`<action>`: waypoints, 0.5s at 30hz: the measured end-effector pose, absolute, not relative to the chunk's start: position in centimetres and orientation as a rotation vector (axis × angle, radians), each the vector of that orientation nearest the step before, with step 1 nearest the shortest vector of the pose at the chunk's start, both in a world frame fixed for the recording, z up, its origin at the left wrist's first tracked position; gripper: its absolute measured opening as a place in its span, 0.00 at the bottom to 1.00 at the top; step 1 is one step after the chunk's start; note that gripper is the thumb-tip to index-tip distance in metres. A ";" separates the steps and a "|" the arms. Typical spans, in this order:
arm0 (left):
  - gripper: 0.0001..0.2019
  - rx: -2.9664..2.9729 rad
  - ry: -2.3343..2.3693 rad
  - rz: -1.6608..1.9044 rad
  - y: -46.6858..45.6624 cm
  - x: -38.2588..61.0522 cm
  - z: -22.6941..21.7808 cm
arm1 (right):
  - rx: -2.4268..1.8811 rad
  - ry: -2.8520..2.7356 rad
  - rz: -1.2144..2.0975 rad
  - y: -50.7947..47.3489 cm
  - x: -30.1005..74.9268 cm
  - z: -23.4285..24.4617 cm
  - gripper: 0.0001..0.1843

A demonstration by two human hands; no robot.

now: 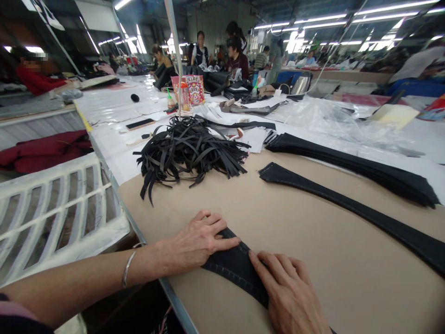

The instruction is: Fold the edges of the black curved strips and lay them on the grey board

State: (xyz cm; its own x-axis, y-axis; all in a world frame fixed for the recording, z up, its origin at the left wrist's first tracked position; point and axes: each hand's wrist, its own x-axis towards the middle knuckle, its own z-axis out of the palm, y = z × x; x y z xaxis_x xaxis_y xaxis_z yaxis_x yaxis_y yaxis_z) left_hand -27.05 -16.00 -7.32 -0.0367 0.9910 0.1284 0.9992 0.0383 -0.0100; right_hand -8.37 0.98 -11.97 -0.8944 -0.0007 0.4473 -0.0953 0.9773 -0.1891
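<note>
A curved black strip, with pale stitch-like marks along its near edge, lies on the tan board in front of me. At its far end, my left hand is closed on the strip, one finger stretched along the upper edge. My right hand holds the strip farther down, its fingers bent over the upper edge and pressed close together. The thumb of that hand is hidden, as is the strip's part beneath it. Beyond my right hand lies another long black strip, flared at its end.
A pile of narrow black strips lies past my left hand. A stack of curved black pieces is at the right. The tan board covers the near table. A white slatted rack stands left of the table edge; several people work farther back.
</note>
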 end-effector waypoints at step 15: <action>0.14 -2.293 -2.147 -0.334 -14.4 -25.4 -8.5 | 0.023 -2.645 0.376 0.8 -8.3 -11.4 0.31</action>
State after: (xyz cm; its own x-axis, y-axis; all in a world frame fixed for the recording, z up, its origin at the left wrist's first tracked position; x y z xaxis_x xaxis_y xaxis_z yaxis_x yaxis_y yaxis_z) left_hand -25.43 -14.37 -8.50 0.0536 0.9885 0.1417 0.9848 -0.0758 0.1565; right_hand -8.30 0.79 -11.41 -0.8913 0.0474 0.4509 -0.0801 0.9624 -0.2596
